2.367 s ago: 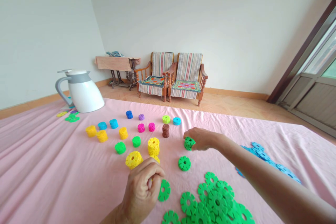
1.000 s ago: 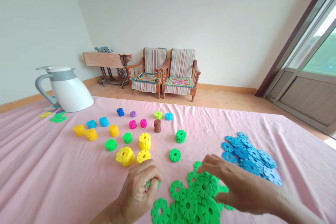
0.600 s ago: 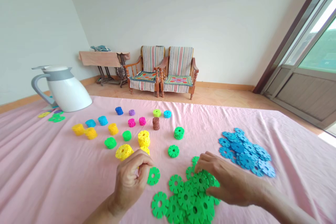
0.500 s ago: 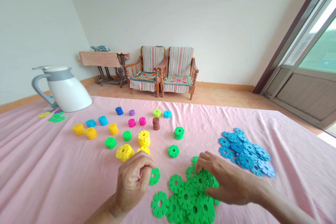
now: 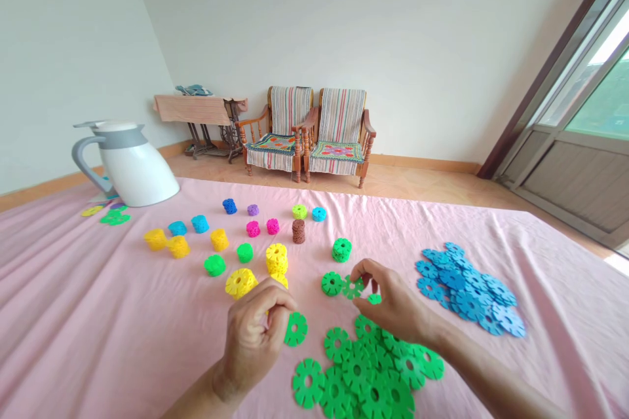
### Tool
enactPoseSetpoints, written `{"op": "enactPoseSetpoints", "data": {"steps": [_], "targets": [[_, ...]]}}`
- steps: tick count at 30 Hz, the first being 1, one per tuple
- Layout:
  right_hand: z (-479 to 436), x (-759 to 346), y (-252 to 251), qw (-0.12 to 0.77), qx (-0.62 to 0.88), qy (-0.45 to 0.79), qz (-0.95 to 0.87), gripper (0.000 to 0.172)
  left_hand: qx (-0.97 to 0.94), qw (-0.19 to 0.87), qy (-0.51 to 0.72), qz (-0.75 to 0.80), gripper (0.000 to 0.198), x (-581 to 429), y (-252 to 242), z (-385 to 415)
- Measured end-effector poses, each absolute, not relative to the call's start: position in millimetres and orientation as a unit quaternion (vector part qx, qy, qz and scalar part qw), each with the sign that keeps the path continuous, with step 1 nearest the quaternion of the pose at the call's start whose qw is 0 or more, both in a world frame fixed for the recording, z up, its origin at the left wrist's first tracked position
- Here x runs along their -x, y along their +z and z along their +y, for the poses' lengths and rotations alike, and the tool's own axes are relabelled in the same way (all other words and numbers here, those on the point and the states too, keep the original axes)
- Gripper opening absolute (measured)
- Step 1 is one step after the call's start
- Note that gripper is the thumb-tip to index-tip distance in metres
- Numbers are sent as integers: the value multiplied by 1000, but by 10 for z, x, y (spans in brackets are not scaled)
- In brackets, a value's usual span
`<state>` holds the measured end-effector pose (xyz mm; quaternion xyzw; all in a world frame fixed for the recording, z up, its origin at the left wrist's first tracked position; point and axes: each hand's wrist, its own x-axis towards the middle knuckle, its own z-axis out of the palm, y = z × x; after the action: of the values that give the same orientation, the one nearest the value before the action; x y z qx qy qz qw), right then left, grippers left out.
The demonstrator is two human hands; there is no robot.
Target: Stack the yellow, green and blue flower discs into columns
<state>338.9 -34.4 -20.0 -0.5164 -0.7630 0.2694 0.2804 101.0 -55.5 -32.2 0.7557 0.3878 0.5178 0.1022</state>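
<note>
My right hand (image 5: pixel 393 304) pinches a green snowflake disc (image 5: pixel 352 287) and holds it just right of a small green disc stack (image 5: pixel 331 283) lying on the pink cloth (image 5: pixel 98 314). My left hand (image 5: pixel 258 334) is curled in a loose pinch, its fingertips at a single green disc (image 5: pixel 296 329); whether it grips that disc is not clear. A heap of loose green discs (image 5: pixel 368 376) lies below both hands. A taller green stack (image 5: pixel 341 249) stands farther back.
Several yellow, blue, pink, purple, brown and green stacks (image 5: pixel 276 257) stand in rows across the cloth. A pile of blue discs (image 5: pixel 466 288) lies at the right. A white jug (image 5: pixel 130 163) stands far left. Two wooden chairs (image 5: pixel 309 134) sit behind.
My right hand has lifted off the green heap with one disc and moved forward-left to the small green stack. My left hand has stayed in place.
</note>
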Motion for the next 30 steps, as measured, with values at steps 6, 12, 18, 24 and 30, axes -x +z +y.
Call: {"op": "enactPoseSetpoints", "data": {"steps": [6,12,18,24,30], "targets": [[-430,-3143,-264,356,500,290,-734,23,-744,185,466,442,14,-1065,-426,-562],[-672,-3077,-292,357,481,327,-731,25,-660,480,340,466,30,-1263,-499,-654],[-786,-3029,-398,346,482,339,-730,30,-599,591,293,453,41,-1319,-520,-675],[-799,-3084,-524,318,454,299,-777,44,-600,607,278,440,43,-1292,-509,-671],[-866,-3185,-529,302,442,270,-800,46,-614,604,272,429,44,-1289,-551,-692]]}}
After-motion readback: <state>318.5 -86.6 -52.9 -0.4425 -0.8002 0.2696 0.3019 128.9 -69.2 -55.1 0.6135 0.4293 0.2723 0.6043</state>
